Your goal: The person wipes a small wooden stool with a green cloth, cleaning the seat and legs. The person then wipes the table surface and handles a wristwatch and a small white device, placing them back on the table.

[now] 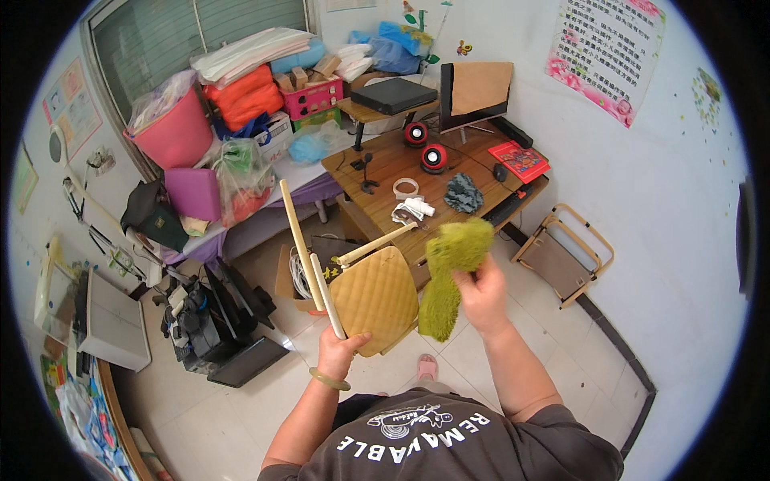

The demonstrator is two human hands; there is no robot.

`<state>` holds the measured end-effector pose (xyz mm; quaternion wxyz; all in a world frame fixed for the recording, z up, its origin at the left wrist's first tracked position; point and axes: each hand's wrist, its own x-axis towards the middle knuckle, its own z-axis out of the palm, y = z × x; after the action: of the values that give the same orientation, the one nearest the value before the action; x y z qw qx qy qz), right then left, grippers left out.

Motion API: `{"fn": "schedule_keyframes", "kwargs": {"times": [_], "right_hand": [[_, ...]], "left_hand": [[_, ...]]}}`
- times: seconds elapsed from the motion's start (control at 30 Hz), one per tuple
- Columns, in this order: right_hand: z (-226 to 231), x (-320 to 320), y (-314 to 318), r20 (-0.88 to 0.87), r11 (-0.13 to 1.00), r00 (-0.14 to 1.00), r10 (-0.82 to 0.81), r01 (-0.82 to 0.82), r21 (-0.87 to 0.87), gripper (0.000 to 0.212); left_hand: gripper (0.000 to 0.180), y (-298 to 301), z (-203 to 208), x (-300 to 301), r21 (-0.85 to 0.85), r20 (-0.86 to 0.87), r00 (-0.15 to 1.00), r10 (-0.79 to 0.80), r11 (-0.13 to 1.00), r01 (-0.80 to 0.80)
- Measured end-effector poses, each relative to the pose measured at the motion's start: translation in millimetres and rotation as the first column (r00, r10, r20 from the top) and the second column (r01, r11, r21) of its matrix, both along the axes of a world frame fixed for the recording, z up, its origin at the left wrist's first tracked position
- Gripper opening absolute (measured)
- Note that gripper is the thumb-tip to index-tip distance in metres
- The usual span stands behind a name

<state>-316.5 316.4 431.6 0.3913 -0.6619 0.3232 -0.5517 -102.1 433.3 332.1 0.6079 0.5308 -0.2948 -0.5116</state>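
My left hand [340,353], with a pale bangle on its wrist, is closed on the near edge of a small folding chair [375,298]. The chair has a yellow quilted seat and cream tube legs, and is held up tilted above the floor. In my right hand [484,294], a fuzzy olive-green cloth [443,276] is pinched and hangs down beside the right edge of the seat. Whether the cloth touches the chair I cannot tell.
A wooden desk [377,188] ahead bears two red speakers [433,158], a grey crumpled cloth [464,193], a tape roll [407,188] and a covered monitor [479,94]. Another folding chair [555,260] stands by the right wall. Old electronics [210,321] crowd the floor at left.
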Motion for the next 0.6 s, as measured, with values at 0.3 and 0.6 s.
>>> {"fn": "schedule_keyframes", "kwargs": {"times": [0.3, 0.6], "right_hand": [[-5.8, 48.7, 11.1, -0.365, 0.928, 0.925, -0.108, -0.038, -0.37, 0.057], [-28.4, 65.8, -3.7, -0.575, 0.822, 0.733, -0.363, -0.039, -0.568, 0.037]], "left_hand": [[0.04, 9.0, 5.9, -4.5, -0.023, 0.196, 0.976, -0.098, 0.994, 0.104], [0.047, 29.0, 1.3, -5.8, -0.043, 0.414, 0.909, -0.051, 0.996, 0.076]]}}
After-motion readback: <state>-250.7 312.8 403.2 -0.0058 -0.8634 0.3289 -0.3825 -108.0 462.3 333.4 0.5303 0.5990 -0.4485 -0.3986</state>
